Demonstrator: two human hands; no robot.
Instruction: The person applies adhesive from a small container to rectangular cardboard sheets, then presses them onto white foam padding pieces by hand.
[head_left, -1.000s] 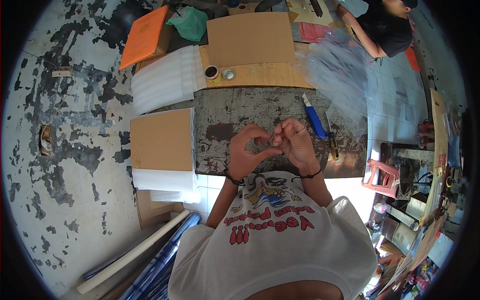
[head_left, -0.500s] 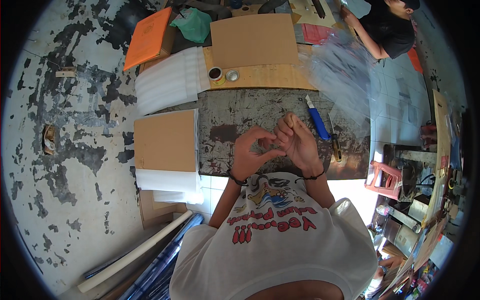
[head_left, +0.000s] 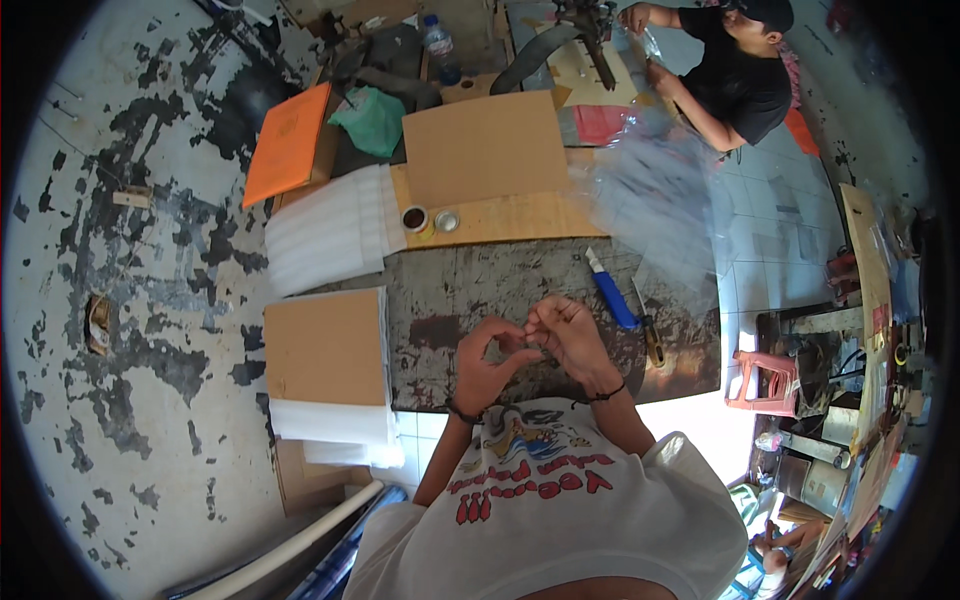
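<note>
My left hand and my right hand meet fingertip to fingertip over a worn dark metal plate. They pinch something very small between them; what it is cannot be made out. A blue-handled utility knife lies on the plate just right of my right hand. A second, yellowish-handled tool lies beside it. Both wrists carry a thin dark band.
Brown cardboard sheets lie left and beyond the plate, with white foam sheets, an orange folder and two small round tins. Another person in black handles clear plastic film at the far right. A pink stool stands right.
My hands stay together over the plate, with the fingers shifting slightly. The view has drifted a little, so everything sits lower in the frame.
</note>
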